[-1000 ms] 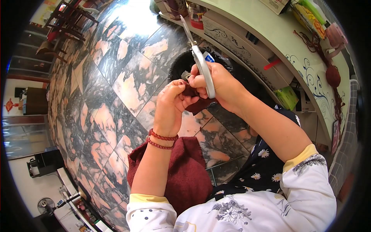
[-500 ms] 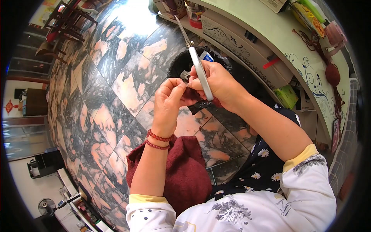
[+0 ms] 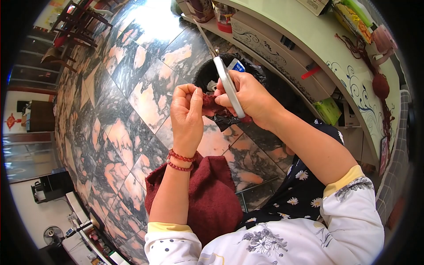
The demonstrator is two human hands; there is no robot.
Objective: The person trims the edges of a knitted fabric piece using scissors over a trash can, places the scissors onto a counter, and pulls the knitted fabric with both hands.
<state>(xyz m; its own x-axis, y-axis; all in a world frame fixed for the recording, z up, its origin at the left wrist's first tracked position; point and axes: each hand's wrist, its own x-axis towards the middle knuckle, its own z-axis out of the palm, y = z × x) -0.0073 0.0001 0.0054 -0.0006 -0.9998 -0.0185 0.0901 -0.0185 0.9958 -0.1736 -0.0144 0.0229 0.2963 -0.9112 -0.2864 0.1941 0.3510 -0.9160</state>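
Note:
My left hand (image 3: 187,108) is closed in a pinch at the left edge of a small dark red knitted piece (image 3: 210,105). On the other side my right hand (image 3: 243,97) grips the same piece with its fingertips. A pair of scissors (image 3: 229,86) with light grey handles hangs on my right hand, its blades pointing up and away. Both hands are above a black-lined bin (image 3: 204,73), which holds a crumpled white scrap and a blue and white packet (image 3: 236,66). A dark red cloth (image 3: 212,194) lies over my lap, under my left forearm.
At the right stands a pale green-topped cabinet (image 3: 304,39) with dark red yarn (image 3: 380,86), a pink item (image 3: 383,39) and packets on it. Marbled tiles (image 3: 145,88) cover the floor. Wooden chairs (image 3: 73,26) are at the far left.
My left hand has moved left, away from my right hand, and the red piece shows between them. The scissors have shifted slightly, their tip further left.

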